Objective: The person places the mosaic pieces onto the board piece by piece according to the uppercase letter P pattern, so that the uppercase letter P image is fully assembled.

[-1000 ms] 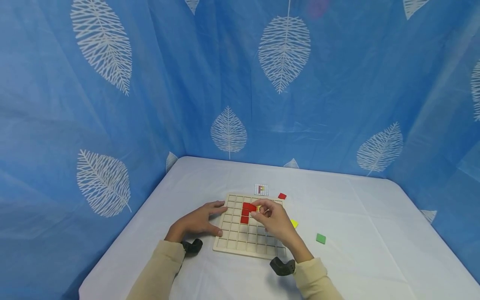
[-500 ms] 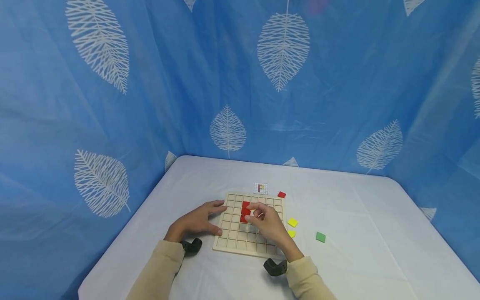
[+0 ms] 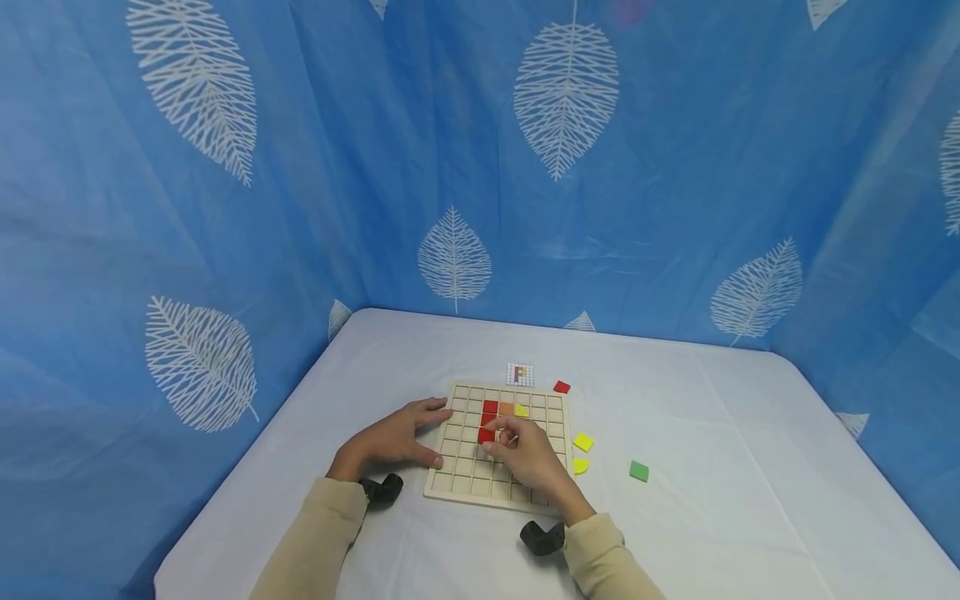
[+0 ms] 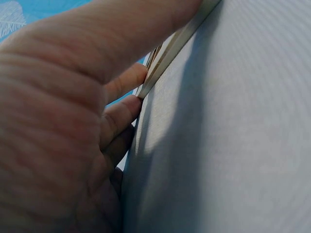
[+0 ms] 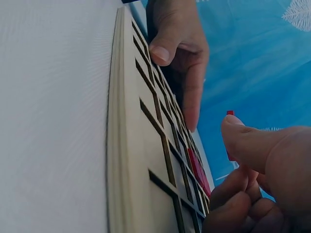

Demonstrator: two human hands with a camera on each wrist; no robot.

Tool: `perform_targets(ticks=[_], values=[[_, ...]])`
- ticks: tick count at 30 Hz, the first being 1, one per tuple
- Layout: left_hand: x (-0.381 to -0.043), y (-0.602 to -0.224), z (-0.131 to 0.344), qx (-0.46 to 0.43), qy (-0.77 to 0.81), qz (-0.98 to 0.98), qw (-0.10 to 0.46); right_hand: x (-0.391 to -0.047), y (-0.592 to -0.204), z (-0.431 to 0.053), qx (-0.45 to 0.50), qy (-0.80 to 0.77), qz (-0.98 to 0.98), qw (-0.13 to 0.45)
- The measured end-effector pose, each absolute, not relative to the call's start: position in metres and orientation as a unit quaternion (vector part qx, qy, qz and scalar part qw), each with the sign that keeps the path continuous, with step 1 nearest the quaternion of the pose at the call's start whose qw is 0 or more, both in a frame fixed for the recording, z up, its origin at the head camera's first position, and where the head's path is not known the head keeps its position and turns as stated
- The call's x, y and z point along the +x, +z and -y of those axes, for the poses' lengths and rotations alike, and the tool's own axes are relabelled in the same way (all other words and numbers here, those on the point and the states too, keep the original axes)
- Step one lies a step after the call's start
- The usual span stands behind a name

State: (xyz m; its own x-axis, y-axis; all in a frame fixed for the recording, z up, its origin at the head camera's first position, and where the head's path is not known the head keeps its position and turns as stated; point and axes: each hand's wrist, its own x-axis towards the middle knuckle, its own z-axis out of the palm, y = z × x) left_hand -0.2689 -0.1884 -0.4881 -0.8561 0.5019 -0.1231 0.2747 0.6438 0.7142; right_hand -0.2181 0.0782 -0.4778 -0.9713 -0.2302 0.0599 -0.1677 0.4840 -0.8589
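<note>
A wooden grid board [image 3: 462, 485] lies on the table. My left hand [image 3: 396, 435] rests along its left edge with fingers spread, thumb and fingertips at the rim. My right hand [image 3: 527, 453] is over the middle of the board, pinching a thin red tile [image 5: 230, 157] between thumb and fingers; in the right wrist view it stands clear of the grid. A column of red tiles [image 3: 491, 407] sits in the grid, its lower part partly behind the right fingers. Beside its top are an orange tile [image 3: 507, 409] and a yellow tile [image 3: 521, 411].
A small printed pattern card [image 3: 520, 374] lies beyond the board, with a loose red tile [image 3: 562, 387] near it. To the right are a yellow square tile [image 3: 583, 442], a yellow rounded tile [image 3: 581, 466] and a green tile [image 3: 639, 471]. Blue curtains surround the white table.
My right hand has moved left and toward me over the board, uncovering the orange and yellow tiles and the loose yellow ones. The left hand stays at the board's edge.
</note>
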Motion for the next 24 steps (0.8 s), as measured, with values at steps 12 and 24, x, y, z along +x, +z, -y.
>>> perform_targets(ticks=[12,24], values=[[-0.2682,-0.4856,0.1871,0.213,0.357,-0.895,0.160,-0.2193,-0.4859,-0.0794,-0.131,-0.459,-0.879,0.017],[-0.2697,-0.4872,0.1871,0.215,0.356,-0.895,0.160,-0.2170,-0.4855,-0.0773,-0.143,-0.423,-0.895,0.009]])
